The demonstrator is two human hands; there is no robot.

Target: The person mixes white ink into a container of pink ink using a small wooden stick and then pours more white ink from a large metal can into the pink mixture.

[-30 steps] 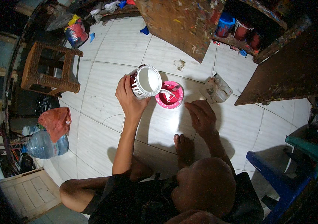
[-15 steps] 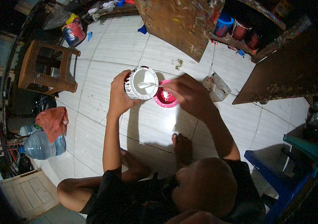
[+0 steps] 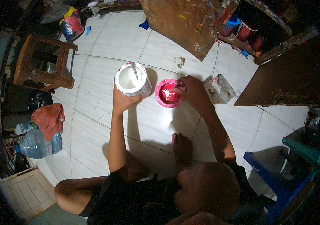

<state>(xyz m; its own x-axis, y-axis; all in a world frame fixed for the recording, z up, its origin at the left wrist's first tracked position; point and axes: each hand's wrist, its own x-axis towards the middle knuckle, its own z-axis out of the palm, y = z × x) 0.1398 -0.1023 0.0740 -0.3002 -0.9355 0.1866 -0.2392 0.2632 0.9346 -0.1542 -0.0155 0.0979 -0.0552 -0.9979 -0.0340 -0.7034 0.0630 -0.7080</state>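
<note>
Left fingers of the left hand (image 3: 121, 103) are wrapped round a white can (image 3: 143, 89), spoon (image 3: 134, 70) leaning inside; right hand (image 3: 196, 92) curls over the bowl's (image 3: 159, 98) three o'clock edge, can't tell if it's pinching. I'd guess it's the white-into-red step, so next calls for a firm hold on that bowl. It's near four o'clock from the can, pink-rimmed, glossy red with squiggly white streaks.

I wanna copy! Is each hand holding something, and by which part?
The left hand holds the white can by its outer side. The right hand is at the pink bowl's right edge; whether it holds anything can't be told.
</note>
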